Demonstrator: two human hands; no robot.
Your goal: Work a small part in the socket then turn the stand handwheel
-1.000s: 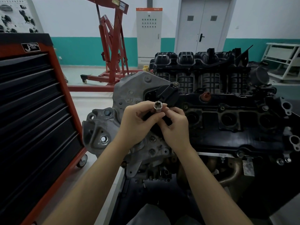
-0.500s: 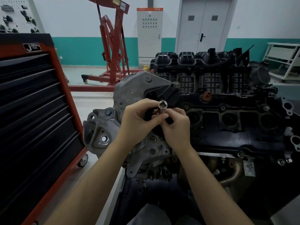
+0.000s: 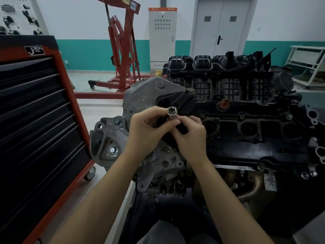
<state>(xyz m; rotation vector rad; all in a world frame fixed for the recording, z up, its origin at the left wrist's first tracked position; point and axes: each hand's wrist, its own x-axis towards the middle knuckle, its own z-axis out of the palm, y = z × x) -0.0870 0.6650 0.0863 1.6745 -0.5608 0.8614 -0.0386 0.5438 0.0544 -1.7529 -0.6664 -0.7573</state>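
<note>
A small chrome socket [image 3: 172, 112] stands upright between both hands, its open end facing up toward the camera. My left hand [image 3: 148, 132] grips it from the left with thumb and fingers curled round its body. My right hand [image 3: 191, 136] pinches its lower part from the right; what the fingertips hold below the socket is hidden. Both hands hover over the left end of a car engine [image 3: 237, 131], just in front of a black plastic part [image 3: 183, 101] on the grey timing cover [image 3: 146, 95].
A red and black tool cabinet [image 3: 38, 124] on castors stands close at the left. A red engine hoist [image 3: 123, 50] stands behind on the floor. A grey electrical cabinet [image 3: 162, 34] and a double door [image 3: 221, 27] line the back wall. A white rack [image 3: 307, 62] stands far right.
The socket has turned so that its open end faces up more, and both hands have shifted slightly while keeping hold of it.
</note>
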